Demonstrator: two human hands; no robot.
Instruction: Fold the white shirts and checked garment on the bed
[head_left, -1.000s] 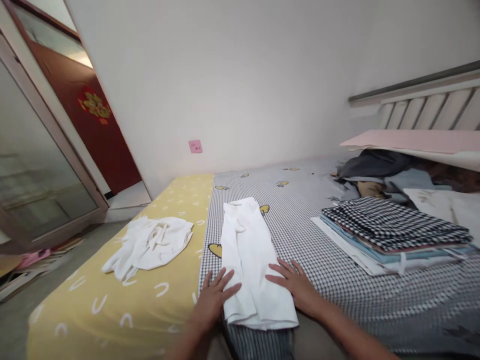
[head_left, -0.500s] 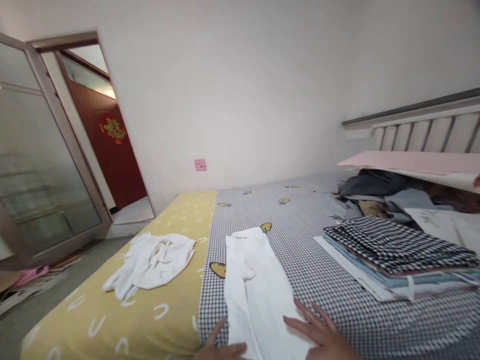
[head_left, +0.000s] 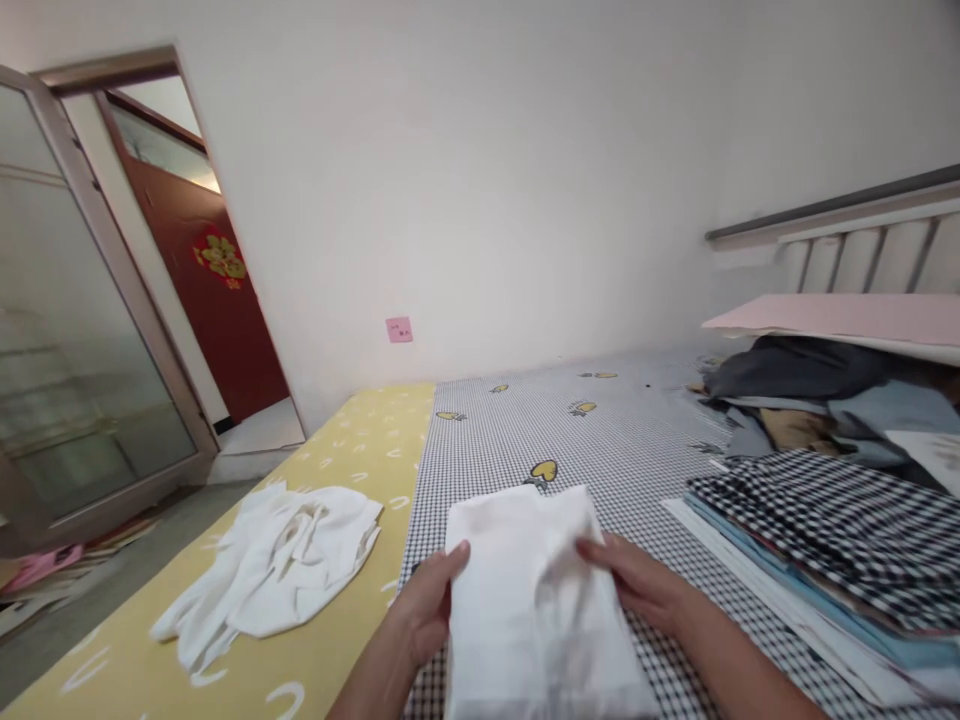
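Obs.: white cloth garment lies doubled on grey gingham bedsheet, at near end of bed, top edge just below a yellow heart motif. L hand at garment's left edge, thumb on top; L grip clamped on fabric. R hand on garment's right side, fingers on top, thumb hidden; cannot tell if R grip is clamped.

Surroundings: crumpled white garment on yellow bedsheet, just L of gingham, well apart from L hand. Stack of folded clothes, checked piece on top, near R hand, not touching. Beyond it, dark garments heaped below pink board, by bed headboard. Far L: glass door, red door beyond, papers on floor.

Chg vs prev frame: garment was long flat strip, now shorter, doubled. Hands were beside it, now on it. Crumpled garment same spot on bed.
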